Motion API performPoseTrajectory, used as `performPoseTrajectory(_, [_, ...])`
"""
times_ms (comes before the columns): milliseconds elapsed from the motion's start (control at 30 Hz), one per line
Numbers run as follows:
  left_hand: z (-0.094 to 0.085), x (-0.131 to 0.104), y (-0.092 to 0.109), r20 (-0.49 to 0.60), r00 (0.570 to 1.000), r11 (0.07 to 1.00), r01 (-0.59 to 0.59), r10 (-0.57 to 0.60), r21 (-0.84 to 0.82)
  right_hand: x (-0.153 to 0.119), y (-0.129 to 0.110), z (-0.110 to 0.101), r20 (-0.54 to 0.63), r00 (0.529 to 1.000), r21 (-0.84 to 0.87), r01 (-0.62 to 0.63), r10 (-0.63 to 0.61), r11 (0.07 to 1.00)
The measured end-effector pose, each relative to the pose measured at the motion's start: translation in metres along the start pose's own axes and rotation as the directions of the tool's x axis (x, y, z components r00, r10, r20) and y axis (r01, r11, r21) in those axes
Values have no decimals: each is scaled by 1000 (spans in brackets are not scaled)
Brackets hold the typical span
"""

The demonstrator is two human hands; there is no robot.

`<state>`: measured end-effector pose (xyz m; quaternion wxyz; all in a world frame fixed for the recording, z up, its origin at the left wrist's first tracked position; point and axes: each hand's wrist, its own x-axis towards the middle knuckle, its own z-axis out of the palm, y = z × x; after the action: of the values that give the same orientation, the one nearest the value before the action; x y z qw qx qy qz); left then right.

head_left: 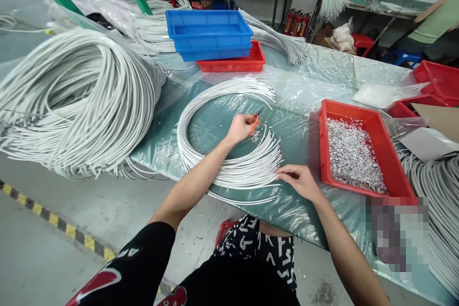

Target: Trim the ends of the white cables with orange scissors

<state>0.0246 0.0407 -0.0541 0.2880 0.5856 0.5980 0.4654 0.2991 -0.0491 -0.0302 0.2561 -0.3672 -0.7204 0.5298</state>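
Orange-handled scissors (255, 123), curved bundle of thin white cables (247, 172)
My left hand (240, 127) holds the scissors inside the curve; my right hand (300, 180) pinches cable ends.

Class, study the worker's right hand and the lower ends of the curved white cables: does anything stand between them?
Nothing visible does. The right hand is right at the ends of the white cables; the orange-handled scissors are farther up, in the left hand.

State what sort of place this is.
Likely a cable workshop or small factory, judging by the bundle of pale cables, the red tray of small shiny pieces and the black-and-yellow floor tape.
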Motion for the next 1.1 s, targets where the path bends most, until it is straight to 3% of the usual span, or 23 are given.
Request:
performPoseTrajectory(233, [-1,0,1,11,1000,1000,-9,9,7,3,4,1,-94,995,36,34,-31,999])
performPoseTrajectory(367, [-1,1,0,2,1000,999,-7,7,31,2,8,1,-121,991,-36,49,-53,998])
performPoseTrajectory(533, [0,1,1,10,1000,998,-21,21,54,0,11,1,-124,977,-193,147,-173,970])
performPoseTrajectory(667, [-1,-2,5,-1,1000,997,-20,20,70,-1,7,-1,-96,975,-244,170,-198,955])
performPoseTrajectory(833, [0,-4,7,-1,1000,998,-20,20,66,-9,-8,-9,-162,969,-253,145,-189,957])
performPoseTrajectory(900, [1,-2,5,4,1000,997,-21,20,71,-14,-14,-11,-103,985,-227,111,-137,968])
performPoseTrajectory(967, [2,-1,2,8,1000,997,-25,24,72,-18,-18,-10,33,998,-224,54,-48,973])
performPoseTrajectory(1100, [4,1,-3,12,999,997,-38,38,71,-22,-21,0,319,939,-399,7,131,917])
